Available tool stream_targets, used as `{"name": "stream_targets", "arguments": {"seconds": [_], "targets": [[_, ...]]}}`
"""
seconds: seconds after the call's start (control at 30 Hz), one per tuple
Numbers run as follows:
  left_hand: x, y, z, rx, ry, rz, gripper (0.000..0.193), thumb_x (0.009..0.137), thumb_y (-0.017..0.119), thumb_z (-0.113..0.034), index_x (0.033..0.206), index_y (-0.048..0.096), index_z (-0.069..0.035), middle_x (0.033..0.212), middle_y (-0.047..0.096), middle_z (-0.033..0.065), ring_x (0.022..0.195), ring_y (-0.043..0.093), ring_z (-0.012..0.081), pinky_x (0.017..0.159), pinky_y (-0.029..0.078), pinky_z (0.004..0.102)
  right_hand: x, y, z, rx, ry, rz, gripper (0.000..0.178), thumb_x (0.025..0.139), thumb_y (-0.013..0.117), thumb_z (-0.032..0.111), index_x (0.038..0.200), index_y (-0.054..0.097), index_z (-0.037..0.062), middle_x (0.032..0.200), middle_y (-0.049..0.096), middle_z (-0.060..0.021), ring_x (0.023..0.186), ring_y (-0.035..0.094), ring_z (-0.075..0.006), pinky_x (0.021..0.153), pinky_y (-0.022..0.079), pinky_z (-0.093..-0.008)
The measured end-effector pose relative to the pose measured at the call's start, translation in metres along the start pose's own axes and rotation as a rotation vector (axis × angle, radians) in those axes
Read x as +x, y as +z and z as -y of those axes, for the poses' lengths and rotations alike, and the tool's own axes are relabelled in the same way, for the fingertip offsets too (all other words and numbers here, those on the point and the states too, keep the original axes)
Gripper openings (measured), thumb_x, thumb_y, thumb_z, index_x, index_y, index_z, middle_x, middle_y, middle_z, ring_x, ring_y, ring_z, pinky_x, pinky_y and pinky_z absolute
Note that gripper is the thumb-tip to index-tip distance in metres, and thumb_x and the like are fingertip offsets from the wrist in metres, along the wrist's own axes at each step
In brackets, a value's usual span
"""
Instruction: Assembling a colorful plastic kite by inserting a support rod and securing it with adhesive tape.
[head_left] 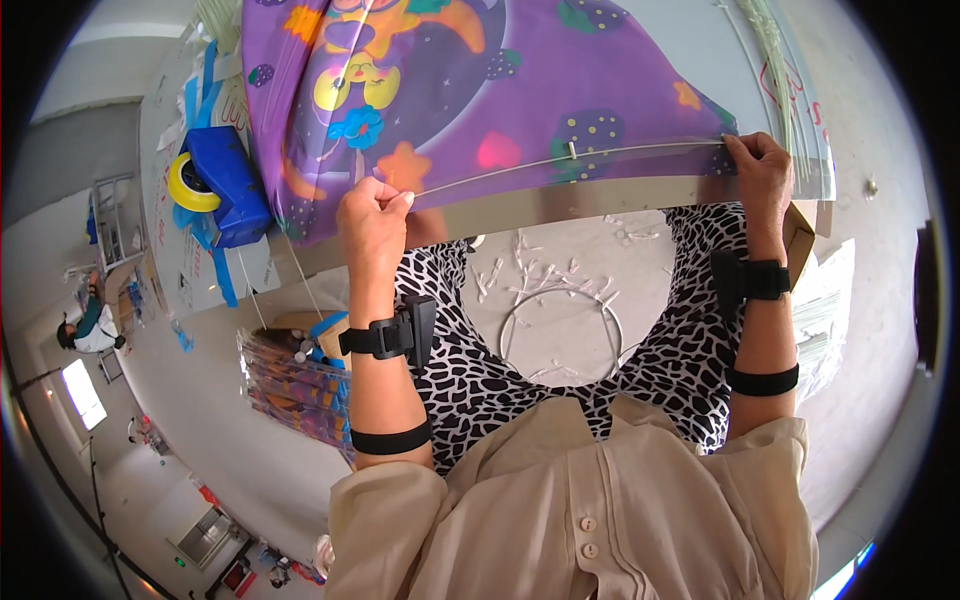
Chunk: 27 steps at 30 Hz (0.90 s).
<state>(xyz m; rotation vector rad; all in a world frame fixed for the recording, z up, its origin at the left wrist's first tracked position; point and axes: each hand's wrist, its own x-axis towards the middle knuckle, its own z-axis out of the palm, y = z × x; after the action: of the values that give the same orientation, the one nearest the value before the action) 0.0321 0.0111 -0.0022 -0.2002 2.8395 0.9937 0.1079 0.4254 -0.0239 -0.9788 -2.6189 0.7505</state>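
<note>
A thin white rod (500,171) with a small white tab midway spans between my two hands, bowed slightly. My left hand (375,225) pinches its left part between thumb and fingers. At the far right end, my right hand (762,170) pinches the rod close to a corner of the purple printed sheet (620,90). The sheet shows a cartoon figure, stars and dotted shapes, and lies under the rod. Whether my fingers also grip the sheet, I cannot tell. Below the rod, the sheet's edge runs along the grey-brown table edge (560,200).
A blue tape dispenser (228,185) with a yellow roll (190,183) stands on the left, near blue tape strips (212,80). Thin white rods (768,50) lie at the upper right. Beneath are a wire ring (510,330), scattered white bits and a plastic-wrapped pack (300,385). Another person (92,325) is far left.
</note>
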Motion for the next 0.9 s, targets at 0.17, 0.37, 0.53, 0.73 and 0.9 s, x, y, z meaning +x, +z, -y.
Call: {"name": "stream_targets", "arguments": {"seconds": [0.17, 0.37, 0.53, 0.73, 0.9], "targets": [[0.002, 0.002, -0.003, 0.043, -0.016, 0.01, 0.015, 0.073, 0.073, -0.007, 0.074, 0.061, 0.003, 0.064, 0.062, 0.0115, 0.059, 0.058, 0.0197, 0.059, 0.046, 0.0334, 0.0, 0.0, -0.002, 0.005, 0.005, 0.004, 0.024, 0.079, 0.07, 0.03, 0.081, 0.071, 0.006, 0.065, 0.066, -0.0056, 0.059, 0.061, -0.0169, 0.06, 0.048, -0.0324], [0.004, 0.001, 0.001, -0.016, -0.001, 0.003, 0.015, 0.073, 0.073, -0.006, 0.074, 0.061, 0.003, 0.063, 0.062, 0.0109, 0.057, 0.058, 0.018, 0.058, 0.046, 0.0323, 0.001, 0.0, -0.001, 0.004, 0.006, 0.011, 0.023, 0.079, 0.07, 0.03, 0.08, 0.072, 0.0066, 0.066, 0.066, -0.0055, 0.061, 0.062, -0.0169, 0.061, 0.048, -0.0324], [0.005, 0.002, 0.0, -0.018, 0.0, 0.011, 0.014, 0.073, 0.073, -0.005, 0.074, 0.061, 0.003, 0.064, 0.062, 0.0104, 0.057, 0.057, 0.0173, 0.058, 0.046, 0.0316, 0.002, -0.001, -0.001, -0.003, 0.015, 0.01, 0.024, 0.077, 0.071, 0.03, 0.079, 0.072, 0.0061, 0.065, 0.065, -0.006, 0.06, 0.062, -0.0177, 0.061, 0.048, -0.0325], [0.008, 0.001, 0.005, -0.052, -0.027, 0.035, 0.014, 0.072, 0.073, -0.005, 0.075, 0.063, 0.004, 0.065, 0.063, 0.0084, 0.059, 0.057, 0.0144, 0.058, 0.046, 0.0299, 0.002, -0.006, 0.007, -0.03, 0.048, 0.05, 0.024, 0.076, 0.071, 0.03, 0.078, 0.071, 0.0054, 0.064, 0.065, -0.0068, 0.06, 0.062, -0.0182, 0.061, 0.048, -0.0327], [0.018, -0.003, 0.007, -0.101, -0.071, 0.089, 0.017, 0.069, 0.077, -0.005, 0.071, 0.062, 0.003, 0.064, 0.063, 0.0065, 0.058, 0.055, 0.0119, 0.054, 0.043, 0.0284, 0.017, -0.009, 0.001, -0.029, 0.041, 0.13, 0.025, 0.074, 0.073, 0.028, 0.078, 0.071, 0.0041, 0.064, 0.065, -0.0075, 0.059, 0.062, -0.0179, 0.059, 0.048, -0.032]]}}
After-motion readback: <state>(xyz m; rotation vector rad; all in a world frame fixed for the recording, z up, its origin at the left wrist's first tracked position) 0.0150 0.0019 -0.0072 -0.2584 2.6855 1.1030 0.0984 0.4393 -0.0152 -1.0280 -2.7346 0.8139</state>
